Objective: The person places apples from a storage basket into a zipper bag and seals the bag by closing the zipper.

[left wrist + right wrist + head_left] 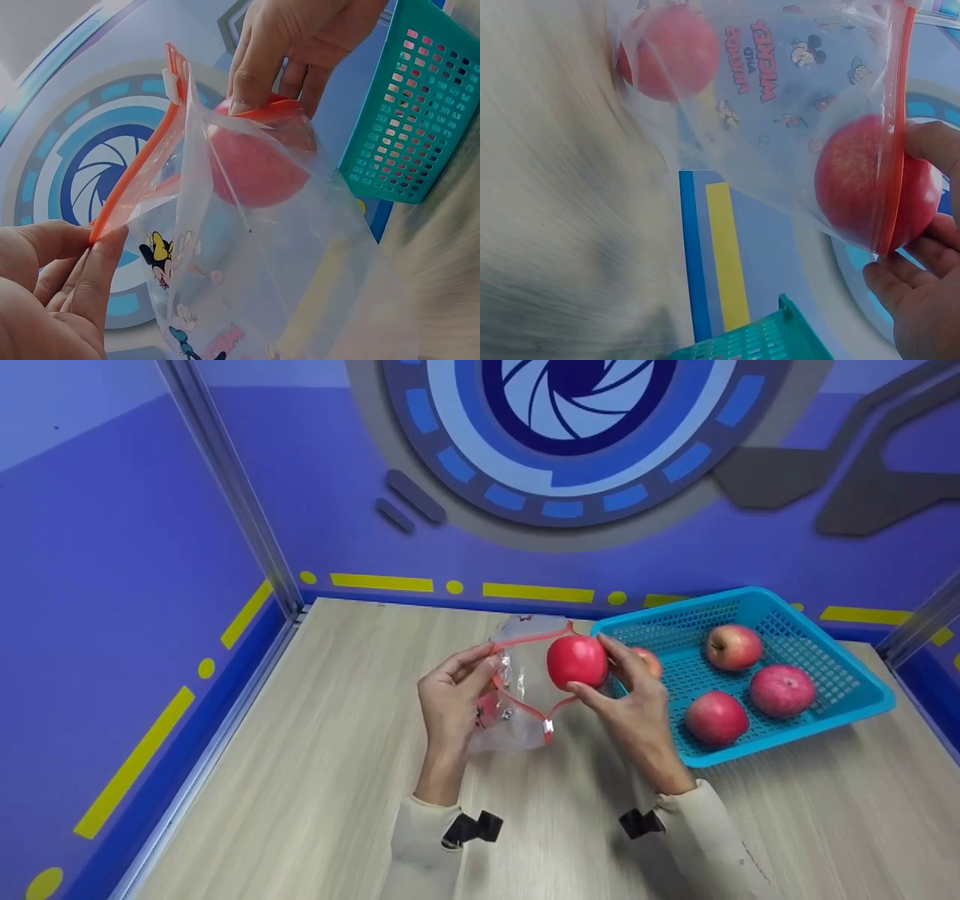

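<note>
A clear zip bag (517, 735) with an orange-red rim and cartoon prints stands over the table. My left hand (448, 701) pinches its rim between thumb and fingers, and the mouth is spread apart. In my right hand (637, 712) is a red apple (576, 661), gripped by thumb and fingertips at the mouth. The right wrist view shows that apple partly behind the clear film, crossed by the orange rim. Another red apple (671, 56) lies low inside the bag. A white slider (172, 86) sits at one end of the rim.
Right of the bag stands a blue-green perforated basket (795, 733). It holds several apples, one of them (646, 661) partly hidden behind my right hand. Blue printed panels (315, 510) wall in the back and left of the wooden table (300, 765).
</note>
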Action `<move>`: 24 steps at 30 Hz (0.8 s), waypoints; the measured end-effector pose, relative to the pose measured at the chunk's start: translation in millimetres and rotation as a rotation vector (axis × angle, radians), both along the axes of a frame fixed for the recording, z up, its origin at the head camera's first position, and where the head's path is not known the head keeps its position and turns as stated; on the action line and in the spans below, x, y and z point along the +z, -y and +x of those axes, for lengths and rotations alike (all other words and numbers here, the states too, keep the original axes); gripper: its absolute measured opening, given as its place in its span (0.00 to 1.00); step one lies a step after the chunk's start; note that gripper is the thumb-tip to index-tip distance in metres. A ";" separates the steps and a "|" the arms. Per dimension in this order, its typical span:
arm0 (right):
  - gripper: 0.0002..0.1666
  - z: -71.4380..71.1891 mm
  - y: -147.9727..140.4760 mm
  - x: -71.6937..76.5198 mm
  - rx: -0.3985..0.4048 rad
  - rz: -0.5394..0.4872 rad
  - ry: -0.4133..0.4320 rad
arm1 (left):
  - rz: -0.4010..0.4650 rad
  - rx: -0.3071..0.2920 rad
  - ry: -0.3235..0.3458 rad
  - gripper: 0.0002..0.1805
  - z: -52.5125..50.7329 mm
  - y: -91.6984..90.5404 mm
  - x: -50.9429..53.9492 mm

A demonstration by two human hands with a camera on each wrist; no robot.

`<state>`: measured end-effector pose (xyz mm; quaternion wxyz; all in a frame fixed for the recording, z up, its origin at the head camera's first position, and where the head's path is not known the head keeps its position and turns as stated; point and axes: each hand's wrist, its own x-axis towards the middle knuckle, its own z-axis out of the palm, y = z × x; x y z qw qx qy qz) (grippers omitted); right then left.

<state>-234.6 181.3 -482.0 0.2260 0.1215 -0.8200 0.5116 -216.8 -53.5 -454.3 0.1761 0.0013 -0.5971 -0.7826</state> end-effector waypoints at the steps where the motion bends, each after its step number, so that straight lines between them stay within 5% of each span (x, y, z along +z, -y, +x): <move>1: 0.49 -0.3 0.2 -0.3 -0.003 0.004 0.006 | -0.004 0.001 -0.002 0.12 0.1 -0.4 0.1; 11: 0.49 -2.6 2.9 -4.8 0.008 0.027 0.049 | 0.047 -0.065 0.036 0.12 4.1 -5.9 5.1; 24: 0.31 -9.3 -1.5 -26.3 0.002 0.130 -0.058 | 0.148 -0.063 0.047 0.13 4.0 -2.9 3.7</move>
